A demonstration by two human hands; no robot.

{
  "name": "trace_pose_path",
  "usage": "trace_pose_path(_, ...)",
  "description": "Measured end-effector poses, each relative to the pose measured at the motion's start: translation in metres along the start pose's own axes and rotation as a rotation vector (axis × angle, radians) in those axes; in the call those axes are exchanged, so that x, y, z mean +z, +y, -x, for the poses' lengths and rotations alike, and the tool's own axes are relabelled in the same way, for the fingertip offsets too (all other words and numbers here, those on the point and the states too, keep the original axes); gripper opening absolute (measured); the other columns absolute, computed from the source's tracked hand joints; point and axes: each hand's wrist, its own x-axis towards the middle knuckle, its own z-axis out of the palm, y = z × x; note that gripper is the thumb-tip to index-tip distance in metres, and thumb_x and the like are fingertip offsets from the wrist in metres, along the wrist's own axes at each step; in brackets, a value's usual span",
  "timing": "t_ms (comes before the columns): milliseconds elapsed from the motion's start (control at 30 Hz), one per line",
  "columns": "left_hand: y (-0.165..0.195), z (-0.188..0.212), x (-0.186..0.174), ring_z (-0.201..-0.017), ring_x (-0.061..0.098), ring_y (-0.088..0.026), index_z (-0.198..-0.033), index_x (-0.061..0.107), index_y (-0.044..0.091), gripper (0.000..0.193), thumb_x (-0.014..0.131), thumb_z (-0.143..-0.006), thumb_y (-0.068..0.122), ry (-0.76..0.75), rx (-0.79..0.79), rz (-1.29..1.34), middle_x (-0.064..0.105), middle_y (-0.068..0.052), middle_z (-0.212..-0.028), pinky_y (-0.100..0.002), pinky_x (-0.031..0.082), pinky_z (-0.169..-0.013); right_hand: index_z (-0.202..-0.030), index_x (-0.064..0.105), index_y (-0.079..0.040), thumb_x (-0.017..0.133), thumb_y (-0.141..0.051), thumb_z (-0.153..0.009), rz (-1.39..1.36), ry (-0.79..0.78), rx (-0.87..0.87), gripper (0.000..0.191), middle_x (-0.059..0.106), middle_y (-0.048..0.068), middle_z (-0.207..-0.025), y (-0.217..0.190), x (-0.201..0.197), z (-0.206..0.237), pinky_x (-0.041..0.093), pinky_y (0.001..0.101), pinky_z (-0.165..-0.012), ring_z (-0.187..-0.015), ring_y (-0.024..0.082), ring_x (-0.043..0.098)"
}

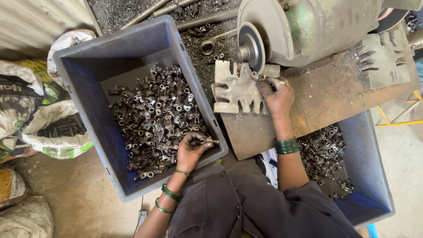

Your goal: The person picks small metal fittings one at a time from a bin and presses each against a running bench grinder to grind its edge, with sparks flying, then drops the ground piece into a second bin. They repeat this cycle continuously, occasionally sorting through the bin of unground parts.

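Left hand [190, 151] is clamped on a small metal fitting [209, 141] at the blue crate's [132, 44] near-right corner; right hand [277, 94] pinches another piece (mostly hidden) against the grinding wheel [253, 46], farther off.

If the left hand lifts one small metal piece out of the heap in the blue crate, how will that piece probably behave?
The small metal piece at the left hand looks like solid dark steel, so it is probably rigid and heavy for its size. Its surface seems dull and grimy, so it may feel slightly slippery. In the blue crate the pieces lie tangled, so neighbours might catch and shift.
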Motion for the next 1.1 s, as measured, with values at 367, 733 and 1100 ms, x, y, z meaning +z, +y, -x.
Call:
trace_pose_path(367,0.0,0.001,0.001,-0.095,0.07,-0.015,-0.101,0.059,0.001,0.03,0.081,-0.082,-0.007,0.013,0.017,-0.012,0.069,-0.006,-0.099,-0.03,0.062,-0.088,-0.097,0.078,-0.006,0.091,-0.011,-0.082,0.153,0.281,-0.413,0.02,0.072,0.01,-0.092,0.024,0.001,0.029,0.056,0.0346,-0.07,-0.078,0.026,0.068)
trace_pose_path(733,0.001,0.003,-0.001,-0.097,0.071,-0.015,-0.098,0.059,0.002,0.03,0.082,-0.081,-0.007,0.017,0.028,-0.051,0.07,-0.006,-0.101,-0.029,0.062,-0.089,-0.099,0.079,-0.002,0.088,-0.017,-0.085,-0.144,-0.001,0.081,0.022,0.076,0.009,-0.083,0.001,0.003,0.006,0.054,0.0291,-0.066,-0.069,0.016,0.069)
trace_pose_path(1100,-0.001,0.001,-0.003,-0.098,0.071,-0.016,-0.098,0.058,0.001,0.029,0.079,-0.082,-0.009,0.007,0.054,0.021,0.069,-0.007,-0.103,-0.032,0.063,-0.09,-0.091,0.072,-0.007,0.092,-0.016,-0.082,0.17,0.299,-0.378,0.023,0.072,0.009,-0.09,0.023,0.004,0.041,0.056,0.0395,-0.079,-0.082,0.028,0.069)
